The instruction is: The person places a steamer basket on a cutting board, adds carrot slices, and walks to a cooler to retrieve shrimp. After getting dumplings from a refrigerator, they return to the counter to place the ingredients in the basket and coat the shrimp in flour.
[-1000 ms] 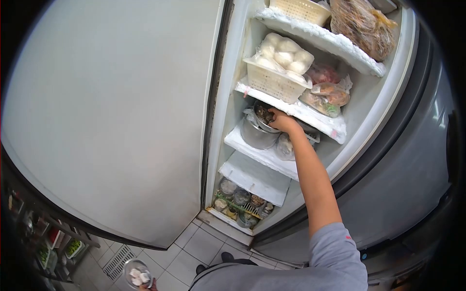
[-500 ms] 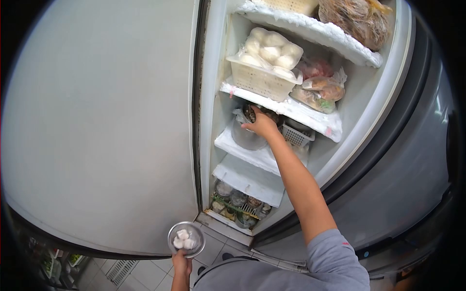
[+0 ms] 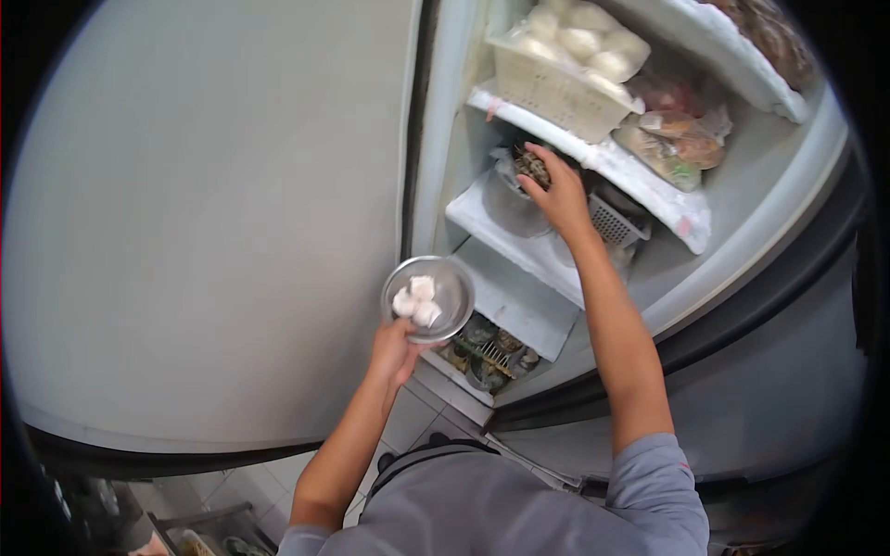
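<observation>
My left hand (image 3: 399,347) holds a round metal bowl (image 3: 454,295) by its near rim, with several white chunks (image 3: 422,301) inside. My right hand (image 3: 554,190) reaches onto a middle freezer shelf, thumb and fingers around a dark, speckled clump (image 3: 531,168) at the top of a clear round container (image 3: 510,206). The clump is partly covered by my fingers. A plastic bag lies along the container's left rim.
Above, a frosted shelf (image 3: 593,153) bears a white basket (image 3: 556,91) of round white items and bagged food (image 3: 677,139). A grey basket (image 3: 612,221) is right of my right hand. The large door (image 3: 213,222) stands at left; jars (image 3: 482,329) sit low down.
My left hand has raised the bowl up and to the right, closer to the shelves. My right hand has drawn back slightly from inside the container, and the dark clump shows between its fingers.
</observation>
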Demonstrator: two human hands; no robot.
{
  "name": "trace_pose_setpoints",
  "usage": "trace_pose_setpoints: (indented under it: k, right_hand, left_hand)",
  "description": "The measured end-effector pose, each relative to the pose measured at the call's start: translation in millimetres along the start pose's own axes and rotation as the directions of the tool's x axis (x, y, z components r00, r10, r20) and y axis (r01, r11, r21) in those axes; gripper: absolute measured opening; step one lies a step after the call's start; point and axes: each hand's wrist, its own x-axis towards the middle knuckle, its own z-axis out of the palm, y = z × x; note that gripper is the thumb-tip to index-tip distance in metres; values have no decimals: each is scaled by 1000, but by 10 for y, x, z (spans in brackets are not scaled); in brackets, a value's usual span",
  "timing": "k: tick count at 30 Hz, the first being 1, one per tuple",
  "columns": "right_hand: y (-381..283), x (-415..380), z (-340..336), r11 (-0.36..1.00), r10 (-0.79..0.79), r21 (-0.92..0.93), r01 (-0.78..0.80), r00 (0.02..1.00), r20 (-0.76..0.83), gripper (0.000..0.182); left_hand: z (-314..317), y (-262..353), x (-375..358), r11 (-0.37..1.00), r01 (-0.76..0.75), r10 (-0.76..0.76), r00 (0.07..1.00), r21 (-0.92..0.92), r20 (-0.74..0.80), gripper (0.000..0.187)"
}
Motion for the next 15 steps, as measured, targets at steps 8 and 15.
trace_pose_setpoints:
  k: [8, 15]
  right_hand:
    - [-786, -640, -215, 846, 179, 502, -177, 983, 44, 57]
    - [-817, -1581, 320, 979, -187, 159, 126, 864, 467, 57]
  left_hand:
    - [-40, 5, 28, 993, 115, -117, 991, 34, 68, 61]
    - [-171, -218, -95, 988, 79, -82, 997, 134, 14, 66]
